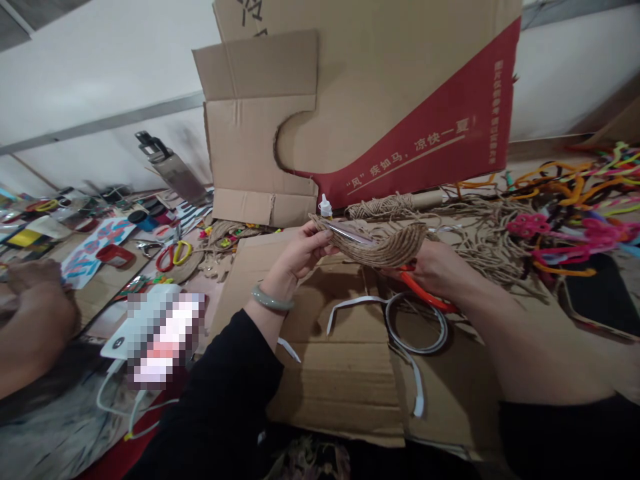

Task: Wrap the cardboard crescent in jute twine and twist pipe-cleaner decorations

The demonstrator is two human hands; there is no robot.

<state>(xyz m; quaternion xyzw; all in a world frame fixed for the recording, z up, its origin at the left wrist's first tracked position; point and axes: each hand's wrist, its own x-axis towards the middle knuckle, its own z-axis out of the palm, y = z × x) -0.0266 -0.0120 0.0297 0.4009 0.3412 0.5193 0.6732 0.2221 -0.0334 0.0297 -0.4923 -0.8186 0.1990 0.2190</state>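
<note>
A curved piece of brown twine, laid in close rows, is held up over the cardboard. My left hand pinches its left end between thumb and fingers. Beside its right end, my right hand is closed around orange-red scissors, whose handle loop hangs below the fingers. A shiny, narrow strip lies along the inside of the twine piece; whether it is a scissor blade I cannot tell. Below the hands, a roll of white tape and white strips rest on the cardboard sheet.
A large cardboard panel stands behind. Loose twine, pink pipe cleaners and a dark phone are at right. Left are a bottle, red-yellow scissors, a power bank and another person's hand.
</note>
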